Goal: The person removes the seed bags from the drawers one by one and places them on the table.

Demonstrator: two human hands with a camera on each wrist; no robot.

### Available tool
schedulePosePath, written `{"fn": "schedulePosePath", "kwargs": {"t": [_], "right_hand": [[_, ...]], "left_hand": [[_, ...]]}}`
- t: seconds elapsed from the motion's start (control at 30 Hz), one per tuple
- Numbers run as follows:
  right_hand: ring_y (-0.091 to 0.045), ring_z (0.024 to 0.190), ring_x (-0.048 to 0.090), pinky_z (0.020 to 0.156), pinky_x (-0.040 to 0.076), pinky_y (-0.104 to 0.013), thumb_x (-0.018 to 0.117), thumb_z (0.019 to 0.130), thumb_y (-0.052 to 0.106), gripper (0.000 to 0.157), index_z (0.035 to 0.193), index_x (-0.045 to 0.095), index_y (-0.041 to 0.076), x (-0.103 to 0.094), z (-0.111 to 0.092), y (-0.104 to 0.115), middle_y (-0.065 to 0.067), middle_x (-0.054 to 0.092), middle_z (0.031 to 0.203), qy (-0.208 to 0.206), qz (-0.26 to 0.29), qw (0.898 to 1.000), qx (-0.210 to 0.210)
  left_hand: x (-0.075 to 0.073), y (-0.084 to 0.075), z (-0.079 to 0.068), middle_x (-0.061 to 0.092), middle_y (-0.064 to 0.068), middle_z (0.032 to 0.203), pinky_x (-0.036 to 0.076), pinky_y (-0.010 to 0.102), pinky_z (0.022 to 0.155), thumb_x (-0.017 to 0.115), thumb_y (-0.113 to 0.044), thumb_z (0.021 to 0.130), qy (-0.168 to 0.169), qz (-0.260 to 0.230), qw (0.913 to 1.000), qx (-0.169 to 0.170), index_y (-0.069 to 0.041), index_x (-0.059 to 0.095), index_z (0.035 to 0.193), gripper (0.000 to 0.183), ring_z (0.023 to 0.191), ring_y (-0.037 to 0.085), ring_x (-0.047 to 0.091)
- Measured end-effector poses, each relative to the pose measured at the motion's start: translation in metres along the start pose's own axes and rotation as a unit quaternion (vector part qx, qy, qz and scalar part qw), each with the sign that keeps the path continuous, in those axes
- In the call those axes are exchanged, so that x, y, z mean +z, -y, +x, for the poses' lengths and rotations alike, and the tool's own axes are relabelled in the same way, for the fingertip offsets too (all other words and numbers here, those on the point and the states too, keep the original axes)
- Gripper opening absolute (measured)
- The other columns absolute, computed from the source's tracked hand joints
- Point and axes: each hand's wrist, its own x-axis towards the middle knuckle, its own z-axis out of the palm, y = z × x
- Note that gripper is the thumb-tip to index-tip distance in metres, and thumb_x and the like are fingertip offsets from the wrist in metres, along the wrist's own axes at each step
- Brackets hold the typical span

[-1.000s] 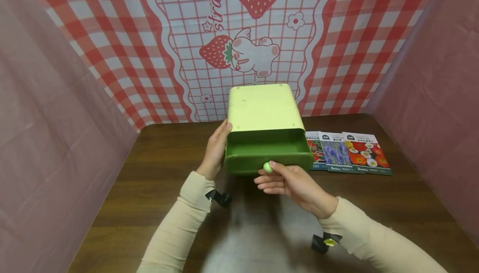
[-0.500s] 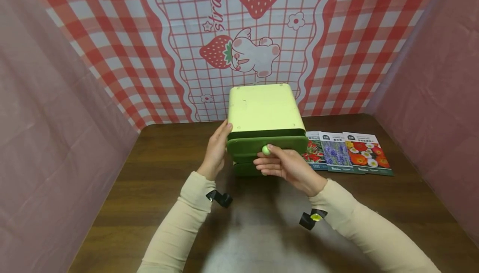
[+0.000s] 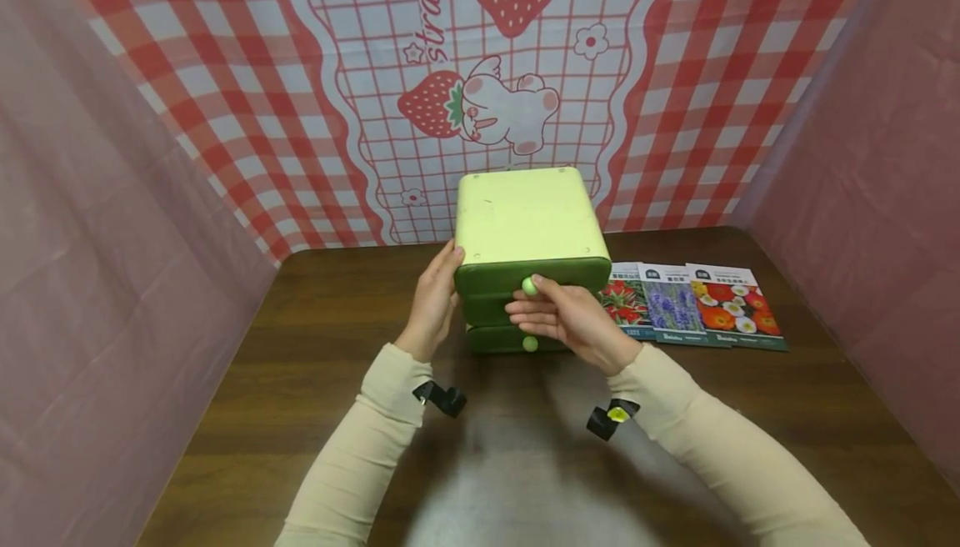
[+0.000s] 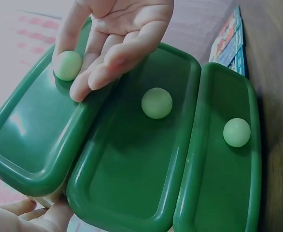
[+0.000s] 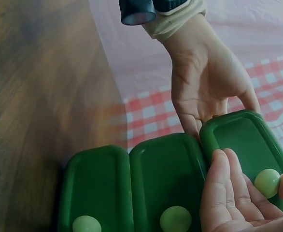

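Note:
A small cabinet with a pale yellow-green top (image 3: 528, 213) stands on the table, its three green drawers stacked and closed. My right hand (image 3: 573, 318) holds the round light-green knob (image 4: 68, 65) of the top drawer (image 4: 40, 130) between thumb and index finger, other fingers extended. My left hand (image 3: 433, 301) rests against the cabinet's left side, thumb at the top front corner; in the right wrist view its fingers pass partly behind the drawer front. The middle drawer (image 4: 127, 159) and bottom drawer (image 4: 219, 179) show their own knobs in the left wrist view.
Several seed packets with flower pictures (image 3: 738, 309) lie overlapping on the wooden table (image 3: 337, 313), right of the cabinet. A red-checked strawberry cloth (image 3: 360, 113) hangs behind. Pink cloth (image 3: 847, 180) hangs at both sides.
The top drawer, pulled well out a second ago, has slid back into the cabinet, my right hand moving away from me with its knob. My left hand has stayed at the cabinet's side.

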Motion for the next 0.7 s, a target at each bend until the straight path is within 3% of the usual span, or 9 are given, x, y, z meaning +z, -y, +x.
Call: {"fn": "schedulePosePath", "kwargs": {"t": [0.47, 0.7], "right_hand": [[-0.013, 0.097, 0.072, 0.098, 0.053, -0.038, 0.048, 0.101, 0.048, 0.064, 0.137, 0.051, -0.005, 0.0007, 0.0028, 0.0003, -0.005, 0.074, 0.108, -0.003, 0.008, 1.000, 0.004], [-0.013, 0.097, 0.072, 0.102, 0.049, -0.043, 0.050, 0.099, 0.050, 0.065, 0.137, 0.052, -0.003, -0.0012, -0.0010, 0.0015, -0.004, 0.074, 0.106, -0.004, 0.005, 1.000, 0.014]], "left_hand": [[0.0006, 0.0003, 0.0008, 0.033, 0.007, 0.158, 0.034, 0.051, 0.117, 0.048, -0.040, 0.102, -0.003, 0.009, 1.0000, 0.002, -0.016, 0.033, 0.154, 0.059, 0.141, 0.029, 0.040], [-0.0008, 0.0015, -0.0001, 0.030, 0.006, 0.160, 0.030, 0.052, 0.118, 0.047, -0.044, 0.102, 0.005, 0.021, 0.9997, 0.007, -0.017, 0.030, 0.155, 0.062, 0.143, 0.029, 0.036]]}}
